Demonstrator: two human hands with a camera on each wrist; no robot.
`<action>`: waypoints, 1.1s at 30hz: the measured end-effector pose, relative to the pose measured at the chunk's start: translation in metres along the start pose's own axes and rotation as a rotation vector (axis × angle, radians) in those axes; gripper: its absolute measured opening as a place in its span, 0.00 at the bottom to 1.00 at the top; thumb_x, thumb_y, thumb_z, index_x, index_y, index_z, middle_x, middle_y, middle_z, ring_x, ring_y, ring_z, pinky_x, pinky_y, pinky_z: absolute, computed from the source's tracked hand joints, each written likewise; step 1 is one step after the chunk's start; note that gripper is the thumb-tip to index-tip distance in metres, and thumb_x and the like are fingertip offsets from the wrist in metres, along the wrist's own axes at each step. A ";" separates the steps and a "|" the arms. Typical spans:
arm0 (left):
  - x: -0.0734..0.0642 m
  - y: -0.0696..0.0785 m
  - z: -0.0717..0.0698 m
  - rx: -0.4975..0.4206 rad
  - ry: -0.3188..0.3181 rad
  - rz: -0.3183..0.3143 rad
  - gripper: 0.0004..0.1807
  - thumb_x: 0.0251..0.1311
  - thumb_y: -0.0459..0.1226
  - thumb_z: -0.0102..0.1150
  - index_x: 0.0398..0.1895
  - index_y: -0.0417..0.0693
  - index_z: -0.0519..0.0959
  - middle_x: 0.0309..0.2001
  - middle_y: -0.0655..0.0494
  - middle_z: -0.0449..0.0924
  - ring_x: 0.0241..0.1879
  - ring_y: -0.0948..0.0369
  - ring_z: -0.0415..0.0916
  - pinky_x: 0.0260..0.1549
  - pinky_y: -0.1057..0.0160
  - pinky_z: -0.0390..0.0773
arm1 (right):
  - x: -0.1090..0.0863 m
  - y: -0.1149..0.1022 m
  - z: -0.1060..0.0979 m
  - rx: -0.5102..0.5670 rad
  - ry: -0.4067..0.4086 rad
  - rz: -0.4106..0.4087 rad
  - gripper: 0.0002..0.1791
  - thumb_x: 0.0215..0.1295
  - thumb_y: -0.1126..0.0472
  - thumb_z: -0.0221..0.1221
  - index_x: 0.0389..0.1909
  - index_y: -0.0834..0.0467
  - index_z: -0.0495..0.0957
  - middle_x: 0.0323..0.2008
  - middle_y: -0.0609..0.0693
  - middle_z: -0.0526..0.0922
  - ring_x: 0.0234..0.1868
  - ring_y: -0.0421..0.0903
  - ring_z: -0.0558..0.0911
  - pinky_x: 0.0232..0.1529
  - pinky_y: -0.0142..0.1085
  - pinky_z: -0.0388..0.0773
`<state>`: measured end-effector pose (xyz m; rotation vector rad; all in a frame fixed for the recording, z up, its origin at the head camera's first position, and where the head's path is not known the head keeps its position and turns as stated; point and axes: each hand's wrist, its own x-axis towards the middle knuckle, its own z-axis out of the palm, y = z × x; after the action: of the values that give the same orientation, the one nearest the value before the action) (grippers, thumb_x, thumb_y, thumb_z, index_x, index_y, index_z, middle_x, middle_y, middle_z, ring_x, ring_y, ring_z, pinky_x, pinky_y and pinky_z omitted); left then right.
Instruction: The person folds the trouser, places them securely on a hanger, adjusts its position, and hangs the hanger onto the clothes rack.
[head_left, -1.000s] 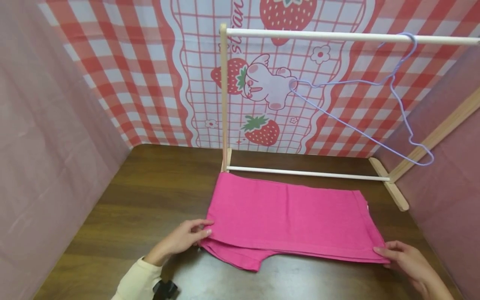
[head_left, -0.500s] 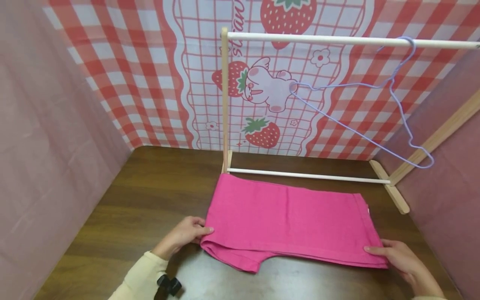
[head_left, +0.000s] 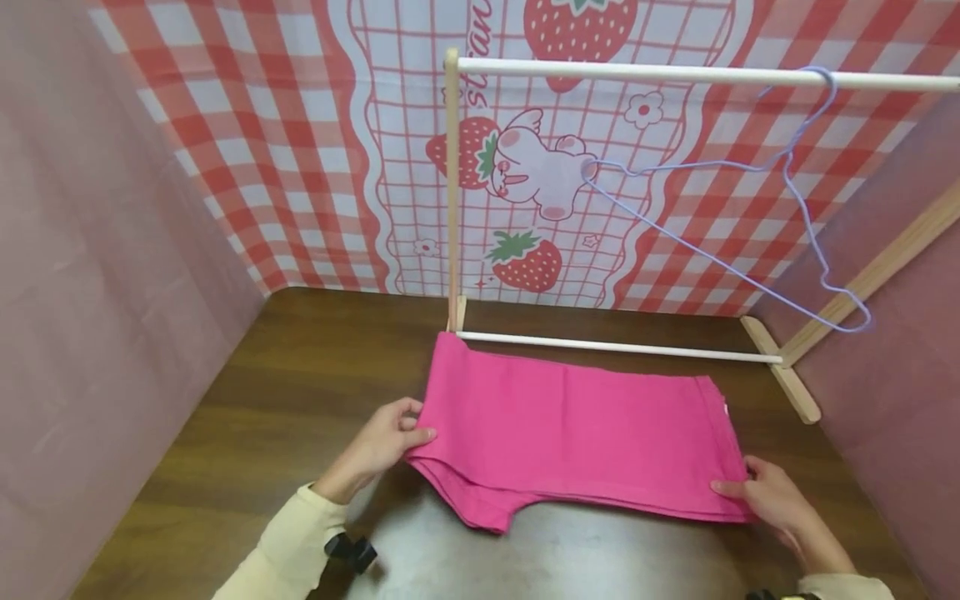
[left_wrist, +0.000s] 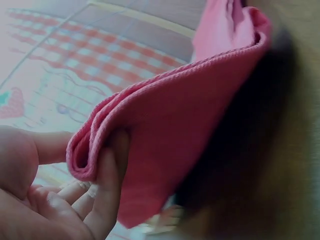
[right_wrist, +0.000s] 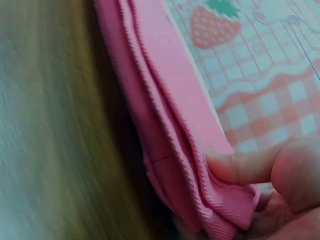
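Observation:
A pink garment [head_left: 585, 433], folded in layers with a curved flap at its lower left, lies across the wooden table in the head view. My left hand [head_left: 382, 442] pinches its left end, thumb on top and fingers beneath. In the left wrist view, the doubled edge of the pink cloth [left_wrist: 170, 120] runs between thumb and fingers, with a dark gap under it. My right hand [head_left: 768, 496] grips the lower right corner. Stitched layers of the cloth [right_wrist: 160, 110] appear stacked in the right wrist view, with the right thumb [right_wrist: 240, 165] pressing on them.
Behind the cloth stands a wooden rack with a white top rail [head_left: 637, 72] and a low white bar [head_left: 615, 346]. A lilac wire hanger [head_left: 697, 247] hangs at its right. Checked strawberry fabric [head_left: 300, 167] covers the back; pink curtains [head_left: 112, 292] flank the table [head_left: 247, 433].
Both hands have shifted slightly up in the head view, the right one also leftward. The garment's right end and lower edge have moved with them, and its left end has risen a little.

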<state>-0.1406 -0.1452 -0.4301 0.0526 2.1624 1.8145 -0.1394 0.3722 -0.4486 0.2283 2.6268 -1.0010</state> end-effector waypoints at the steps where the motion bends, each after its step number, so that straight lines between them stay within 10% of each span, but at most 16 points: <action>1: 0.000 0.004 -0.001 0.006 0.011 0.011 0.18 0.63 0.29 0.57 0.52 0.26 0.68 0.36 0.39 0.85 0.27 0.65 0.81 0.29 0.66 0.81 | 0.001 -0.003 0.002 -0.004 0.009 -0.001 0.33 0.62 0.58 0.63 0.55 0.81 0.65 0.44 0.67 0.79 0.39 0.42 0.74 0.36 0.29 0.72; 18: -0.037 -0.016 -0.042 0.203 0.087 -0.029 0.14 0.59 0.28 0.61 0.42 0.27 0.70 0.29 0.44 0.83 0.23 0.65 0.76 0.24 0.66 0.77 | 0.014 -0.040 0.024 -0.064 0.027 -0.043 0.29 0.57 0.61 0.66 0.48 0.80 0.69 0.35 0.65 0.79 0.37 0.52 0.75 0.34 0.36 0.72; 26: -0.031 -0.034 -0.050 0.538 0.046 -0.112 0.12 0.54 0.30 0.66 0.22 0.40 0.71 0.11 0.57 0.69 0.08 0.70 0.67 0.11 0.70 0.71 | 0.018 -0.041 0.019 -0.084 0.013 -0.059 0.30 0.58 0.60 0.66 0.48 0.81 0.69 0.36 0.66 0.81 0.37 0.51 0.76 0.36 0.36 0.73; 33: -0.012 -0.027 -0.056 0.652 0.064 -0.085 0.11 0.54 0.35 0.68 0.28 0.36 0.76 0.16 0.53 0.77 0.13 0.65 0.74 0.16 0.68 0.74 | 0.019 -0.036 0.015 -0.065 -0.049 -0.026 0.39 0.59 0.54 0.66 0.55 0.83 0.64 0.41 0.67 0.80 0.39 0.49 0.77 0.38 0.35 0.75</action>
<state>-0.1393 -0.2063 -0.4452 0.0473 2.6602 1.0130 -0.1632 0.3363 -0.4434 0.1532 2.6190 -0.9165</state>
